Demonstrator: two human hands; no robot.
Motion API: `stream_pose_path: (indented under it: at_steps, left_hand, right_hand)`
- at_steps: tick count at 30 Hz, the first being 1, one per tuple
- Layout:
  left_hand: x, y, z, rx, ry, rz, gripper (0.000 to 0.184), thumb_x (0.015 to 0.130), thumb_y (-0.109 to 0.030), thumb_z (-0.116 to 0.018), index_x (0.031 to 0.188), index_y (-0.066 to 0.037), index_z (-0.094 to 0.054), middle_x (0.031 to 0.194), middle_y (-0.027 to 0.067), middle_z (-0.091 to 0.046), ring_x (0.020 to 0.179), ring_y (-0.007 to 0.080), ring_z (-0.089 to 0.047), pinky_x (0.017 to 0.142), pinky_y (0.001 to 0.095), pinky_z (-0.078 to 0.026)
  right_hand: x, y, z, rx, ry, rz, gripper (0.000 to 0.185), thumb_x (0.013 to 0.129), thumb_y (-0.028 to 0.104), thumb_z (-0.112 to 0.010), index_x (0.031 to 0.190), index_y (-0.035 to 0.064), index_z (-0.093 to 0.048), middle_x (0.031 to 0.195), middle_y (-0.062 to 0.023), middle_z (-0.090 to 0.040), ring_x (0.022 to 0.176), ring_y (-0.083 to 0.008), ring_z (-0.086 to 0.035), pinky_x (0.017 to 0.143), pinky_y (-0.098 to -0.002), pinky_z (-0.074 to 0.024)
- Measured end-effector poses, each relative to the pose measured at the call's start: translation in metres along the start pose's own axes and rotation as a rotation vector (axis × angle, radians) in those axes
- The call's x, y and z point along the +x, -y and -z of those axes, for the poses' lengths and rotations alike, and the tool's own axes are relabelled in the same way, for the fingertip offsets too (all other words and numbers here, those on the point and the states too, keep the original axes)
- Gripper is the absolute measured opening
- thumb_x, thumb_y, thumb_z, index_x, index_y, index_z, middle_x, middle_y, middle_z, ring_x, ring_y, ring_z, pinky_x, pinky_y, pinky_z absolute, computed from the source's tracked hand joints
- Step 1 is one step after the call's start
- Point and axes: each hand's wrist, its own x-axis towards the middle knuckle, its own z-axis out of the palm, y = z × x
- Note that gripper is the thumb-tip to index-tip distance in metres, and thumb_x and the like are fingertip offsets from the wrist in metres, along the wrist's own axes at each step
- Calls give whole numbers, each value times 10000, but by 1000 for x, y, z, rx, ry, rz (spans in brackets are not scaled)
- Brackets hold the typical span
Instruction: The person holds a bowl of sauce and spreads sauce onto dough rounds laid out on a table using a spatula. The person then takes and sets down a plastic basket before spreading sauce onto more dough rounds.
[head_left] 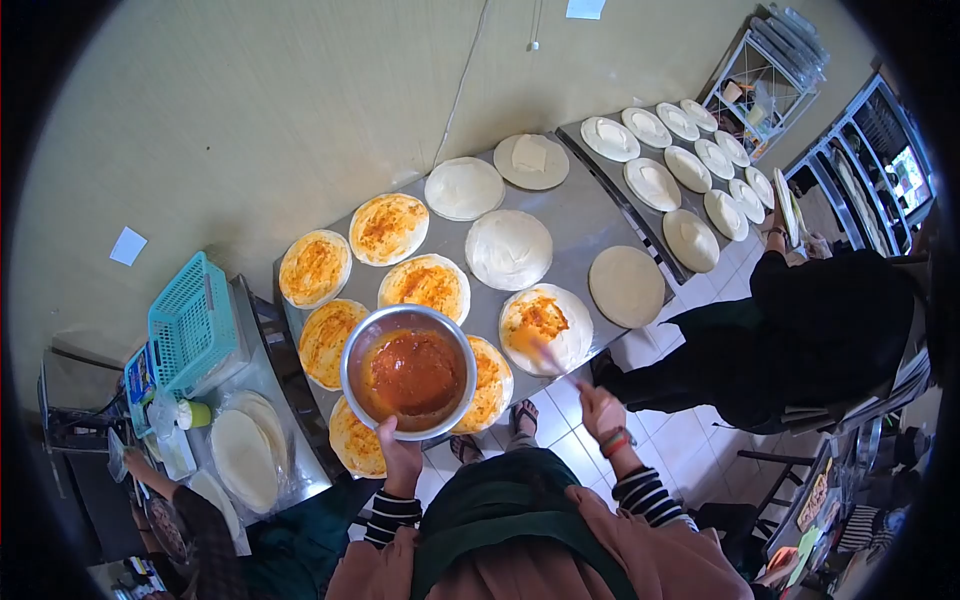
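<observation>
My left hand (400, 460) grips the rim of a steel mixing bowl (455, 340), which holds red-orange sauce (412, 370). The bowl is over the table and hides parts of the dough rounds below it. My right hand (602, 412) is closed around the handle of a spatula-like spreader (558, 368). Its orange end is blurred by motion and lies over a pale dough round (575, 330) with a patch of sauce near its middle. Several rounds to the left, such as one sauced dough round (390, 228), are coated in orange sauce.
Plain dough rounds (508, 250) lie on the metal table (590, 215), with more on a second table (650, 225) at right. A co-worker in black (830, 330) stands there, holding a round. Another person's sleeve (210, 530) shows at lower left, near a turquoise basket (195, 320).
</observation>
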Motion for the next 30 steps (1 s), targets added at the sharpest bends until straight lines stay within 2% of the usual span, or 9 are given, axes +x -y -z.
stream_pose_path:
  at_steps: [1, 3, 9, 13, 16, 19, 22, 27, 30]
  left_hand:
    - [1, 0, 1, 2, 5, 2, 547, 757, -301, -471, 1230, -70, -321, 1241, 91, -380, 1171, 230, -351, 980, 383, -275]
    - [3, 2, 2, -12, 24, 3, 544, 762, -294, -462, 1237, -75, -314, 1254, 89, -369, 1179, 236, -343, 980, 392, -274]
    - [-1, -2, -4, -16, 22, -29, 539, 766, -284, -447, 1247, -86, -305, 1263, 84, -359, 1179, 243, -341, 985, 398, -267]
    - [-2, -6, 1, -50, 54, 2, 544, 761, -279, -454, 1247, -84, -304, 1257, 85, -363, 1179, 244, -341, 988, 395, -263]
    - [-1, -3, 2, -46, 80, -29, 551, 758, -278, -460, 1248, -84, -301, 1249, 85, -369, 1176, 245, -343, 991, 397, -260]
    - [0, 0, -2, -32, 59, -20, 554, 754, -284, -466, 1246, -88, -304, 1246, 84, -367, 1175, 244, -343, 990, 397, -260]
    - [-6, -4, -14, 3, 65, -36, 552, 754, -289, -465, 1244, -88, -307, 1252, 86, -359, 1176, 244, -341, 989, 396, -262]
    - [-9, -7, -12, -35, 90, 22, 564, 751, -299, -472, 1243, -79, -306, 1251, 88, -360, 1173, 241, -342, 985, 392, -262]
    - [-4, 2, -8, -15, 67, -27, 575, 747, -310, -476, 1243, -75, -305, 1244, 88, -371, 1171, 241, -343, 985, 388, -258]
  right_hand:
    - [11, -5, -4, 106, -164, 30, 233, 815, 209, -472, 1003, 129, -583, 704, -137, -566, 659, -316, -558, 577, -408, -457]
    - [33, -10, -14, 92, -212, -55, 225, 812, 200, -473, 981, 109, -590, 757, -147, -586, 689, -319, -567, 590, -405, -462]
    - [-26, 0, -42, 51, 86, -109, 261, 811, 221, -458, 1060, 187, -530, 838, -151, -580, 769, -335, -561, 681, -414, -459]
    - [-75, -27, -12, -22, 21, -273, 294, 817, 190, -456, 1103, 227, -514, 788, -115, -574, 730, -300, -577, 617, -397, -475]
    - [-67, -11, -6, -1, -77, -362, 302, 795, 144, -478, 1085, 190, -546, 810, -128, -585, 727, -307, -573, 619, -382, -473]
    - [-45, 9, -37, 98, -108, -162, 329, 805, 123, -463, 1123, 191, -516, 800, -136, -569, 706, -329, -561, 622, -402, -468]
    - [-19, -24, -67, 0, -77, -139, 366, 818, 130, -426, 1174, 212, -455, 834, -135, -555, 707, -316, -569, 613, -410, -474]
    - [-7, -40, -27, 14, -193, -313, 390, 812, 124, -445, 1191, 222, -443, 848, -132, -557, 695, -308, -575, 597, -406, -478]
    - [4, -2, -37, -12, 20, -59, 439, 770, 109, -481, 1191, 230, -443, 884, -131, -552, 734, -313, -584, 616, -419, -477]
